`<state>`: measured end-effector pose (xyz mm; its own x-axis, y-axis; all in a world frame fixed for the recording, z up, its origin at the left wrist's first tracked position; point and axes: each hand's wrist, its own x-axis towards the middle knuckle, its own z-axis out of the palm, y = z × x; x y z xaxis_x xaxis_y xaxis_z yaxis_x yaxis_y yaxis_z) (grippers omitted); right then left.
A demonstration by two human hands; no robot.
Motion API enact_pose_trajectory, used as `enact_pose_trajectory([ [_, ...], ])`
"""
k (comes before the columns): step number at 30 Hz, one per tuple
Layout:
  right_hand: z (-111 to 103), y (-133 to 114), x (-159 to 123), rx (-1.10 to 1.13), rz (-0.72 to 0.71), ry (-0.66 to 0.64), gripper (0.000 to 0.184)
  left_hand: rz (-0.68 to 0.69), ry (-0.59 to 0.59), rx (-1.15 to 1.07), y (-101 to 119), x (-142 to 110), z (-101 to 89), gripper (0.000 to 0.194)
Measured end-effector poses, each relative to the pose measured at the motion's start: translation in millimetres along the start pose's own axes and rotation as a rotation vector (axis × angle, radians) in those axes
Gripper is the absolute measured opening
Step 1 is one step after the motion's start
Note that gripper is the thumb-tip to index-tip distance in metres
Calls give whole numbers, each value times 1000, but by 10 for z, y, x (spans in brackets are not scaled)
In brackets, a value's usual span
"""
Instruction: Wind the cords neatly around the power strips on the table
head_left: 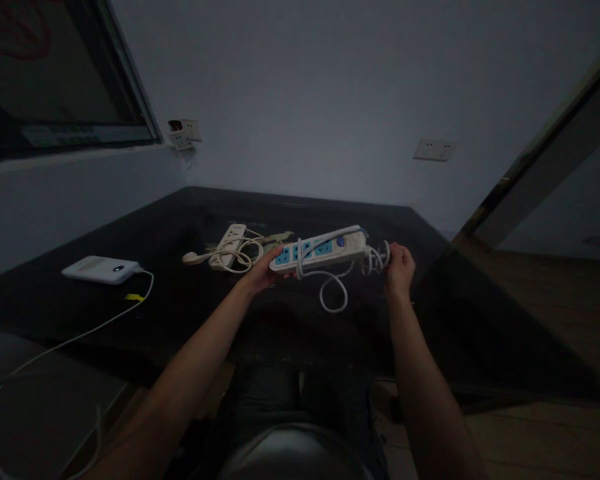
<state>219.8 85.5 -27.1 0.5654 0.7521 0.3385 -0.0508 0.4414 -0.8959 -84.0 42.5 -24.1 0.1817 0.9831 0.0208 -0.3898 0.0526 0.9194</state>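
Note:
A white power strip (350, 245) with blue socket panels is held up over the dark table, its left end in my left hand (264, 272). The fingers of that hand are wrapped under the strip. My right hand (401, 267) is closed on the strip's white cord (377, 259), just past the strip's right end. Part of the cord winds around the strip, and one loop hangs below it. A second white power strip (233, 235) lies on the table to the left, with its own cord and plug coiled over it.
On the left of the black table (300, 340) lies a white power bank (103, 269) with a cable running off the front edge. A yellow scrap (135, 297) lies beside it. Wall sockets (434, 149) sit on the back wall. A window (65, 73) is at the left.

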Motion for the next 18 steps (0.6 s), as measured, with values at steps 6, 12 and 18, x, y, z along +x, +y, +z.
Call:
enact_pose_trajectory([
  [6,79,-141,-145,39,127,-281,22,83,159,130,-86,117,2,37],
  [12,40,-185,-75,231,212,-270,30,76,236,237,-148,152,-70,31],
  [18,-94,-137,74,544,302,-177,27,-34,95,321,-149,120,-56,24],
])
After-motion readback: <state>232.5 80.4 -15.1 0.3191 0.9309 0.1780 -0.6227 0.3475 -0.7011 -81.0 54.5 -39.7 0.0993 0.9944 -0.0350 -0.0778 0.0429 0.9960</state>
